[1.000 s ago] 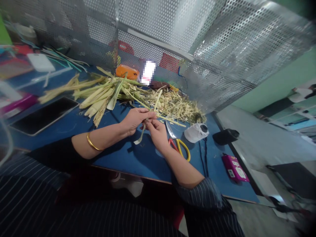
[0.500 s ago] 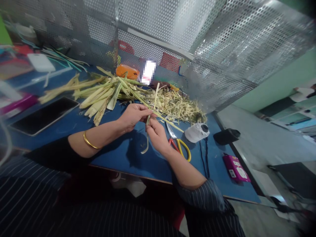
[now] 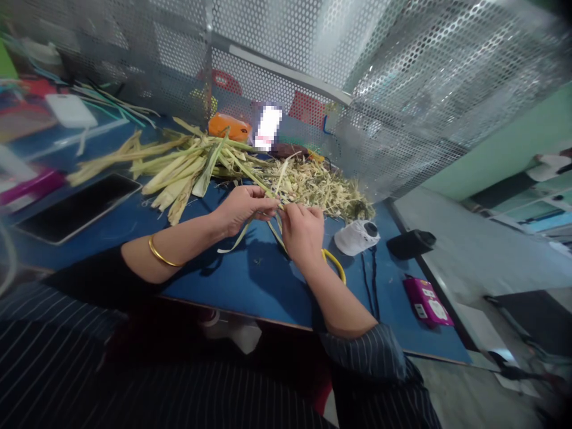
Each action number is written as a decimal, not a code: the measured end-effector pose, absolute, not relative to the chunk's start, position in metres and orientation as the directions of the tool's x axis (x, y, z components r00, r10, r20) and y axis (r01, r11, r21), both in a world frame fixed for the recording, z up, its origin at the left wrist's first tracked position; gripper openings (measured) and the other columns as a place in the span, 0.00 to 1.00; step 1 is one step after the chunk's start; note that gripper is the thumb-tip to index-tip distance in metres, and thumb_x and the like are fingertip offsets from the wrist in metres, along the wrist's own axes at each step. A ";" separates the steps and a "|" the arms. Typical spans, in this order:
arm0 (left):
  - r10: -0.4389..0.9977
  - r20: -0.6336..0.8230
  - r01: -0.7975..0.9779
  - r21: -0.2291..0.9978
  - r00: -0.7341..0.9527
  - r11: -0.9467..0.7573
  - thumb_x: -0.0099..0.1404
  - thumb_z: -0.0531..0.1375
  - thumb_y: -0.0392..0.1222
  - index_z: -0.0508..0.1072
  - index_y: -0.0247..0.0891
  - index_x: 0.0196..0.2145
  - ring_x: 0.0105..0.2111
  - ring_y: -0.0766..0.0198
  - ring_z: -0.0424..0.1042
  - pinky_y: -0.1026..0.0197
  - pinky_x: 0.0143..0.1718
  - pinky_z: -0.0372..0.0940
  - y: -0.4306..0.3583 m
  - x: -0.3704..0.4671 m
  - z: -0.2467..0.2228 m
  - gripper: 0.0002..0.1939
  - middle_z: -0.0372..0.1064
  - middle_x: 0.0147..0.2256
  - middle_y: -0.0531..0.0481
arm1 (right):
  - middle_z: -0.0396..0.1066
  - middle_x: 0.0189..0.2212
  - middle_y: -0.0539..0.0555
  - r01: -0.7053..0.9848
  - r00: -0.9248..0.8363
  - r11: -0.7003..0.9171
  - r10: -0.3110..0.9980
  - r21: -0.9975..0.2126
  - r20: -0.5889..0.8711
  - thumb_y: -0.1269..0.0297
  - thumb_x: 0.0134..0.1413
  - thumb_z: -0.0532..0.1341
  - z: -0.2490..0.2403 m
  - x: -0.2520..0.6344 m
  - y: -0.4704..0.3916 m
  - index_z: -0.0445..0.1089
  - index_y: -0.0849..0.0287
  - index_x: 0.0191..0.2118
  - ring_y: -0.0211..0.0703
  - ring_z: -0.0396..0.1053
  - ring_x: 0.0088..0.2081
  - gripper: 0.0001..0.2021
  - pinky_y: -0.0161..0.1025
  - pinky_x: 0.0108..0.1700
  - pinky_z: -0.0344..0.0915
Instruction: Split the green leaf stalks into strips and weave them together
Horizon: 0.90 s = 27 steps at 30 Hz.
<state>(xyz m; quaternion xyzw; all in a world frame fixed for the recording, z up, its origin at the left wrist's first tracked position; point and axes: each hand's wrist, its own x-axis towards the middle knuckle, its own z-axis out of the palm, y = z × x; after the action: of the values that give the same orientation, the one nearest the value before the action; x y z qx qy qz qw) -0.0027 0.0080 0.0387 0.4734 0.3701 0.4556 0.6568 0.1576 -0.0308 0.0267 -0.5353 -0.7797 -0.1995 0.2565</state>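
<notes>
While seemingly aloft, strip (image 3: 240, 238) inside table-edge (image 3: 236, 313).

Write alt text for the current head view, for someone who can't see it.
The left hand and right hand work close together over a blue table, holding narrow plant strips. Beyond them lie a bundle of dried husks and a heap of shredded plant fibres; a white spool sits to the right, near a partly hidden yellow handle.
</notes>
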 end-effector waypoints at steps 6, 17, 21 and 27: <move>0.955 -0.024 -0.167 0.983 0.295 0.076 0.52 0.70 0.43 0.70 0.32 0.22 0.20 0.71 0.68 0.66 0.24 0.65 0.009 -0.003 0.036 0.15 0.70 0.22 0.51 | 0.71 0.27 0.52 0.929 -0.335 0.363 0.752 0.068 0.567 0.67 0.65 0.49 0.030 0.157 -0.034 0.66 0.58 0.30 0.40 0.61 0.27 0.13 0.40 0.36 0.49; 0.951 -0.112 -0.212 0.961 0.288 0.177 0.54 0.69 0.40 0.74 0.31 0.26 0.19 0.73 0.65 0.68 0.21 0.60 0.015 -0.007 0.041 0.10 0.69 0.23 0.50 | 0.69 0.23 0.51 0.734 -0.211 0.376 0.918 -0.566 0.336 0.60 0.61 0.53 0.038 0.169 -0.030 0.70 0.57 0.27 0.39 0.64 0.27 0.14 0.38 0.33 0.55; 0.903 -0.105 -0.151 0.972 0.416 0.182 0.49 0.72 0.42 0.74 0.34 0.24 0.22 0.71 0.66 0.68 0.22 0.61 0.012 -0.011 0.042 0.12 0.70 0.25 0.49 | 0.71 0.25 0.52 0.165 -0.157 0.041 0.987 -0.985 0.015 0.44 0.54 0.58 0.033 0.175 -0.020 0.74 0.59 0.32 0.38 0.66 0.27 0.21 0.37 0.32 0.61; 0.822 -0.158 -0.042 0.976 0.547 0.215 0.49 0.70 0.41 0.74 0.37 0.23 0.19 0.71 0.63 0.69 0.17 0.53 0.006 -0.010 0.041 0.09 0.67 0.21 0.51 | 0.66 0.22 0.45 -0.273 -0.113 -0.171 0.983 -0.947 -0.145 0.53 0.38 0.71 0.027 0.171 -0.015 0.74 0.58 0.33 0.29 0.59 0.22 0.17 0.30 0.25 0.58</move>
<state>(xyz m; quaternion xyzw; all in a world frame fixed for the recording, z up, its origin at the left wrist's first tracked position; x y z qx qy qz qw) -0.0095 0.0062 0.0413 0.5432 0.3592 0.3121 0.6918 0.1706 -0.0151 0.0273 -0.4388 -0.4044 0.6268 0.5010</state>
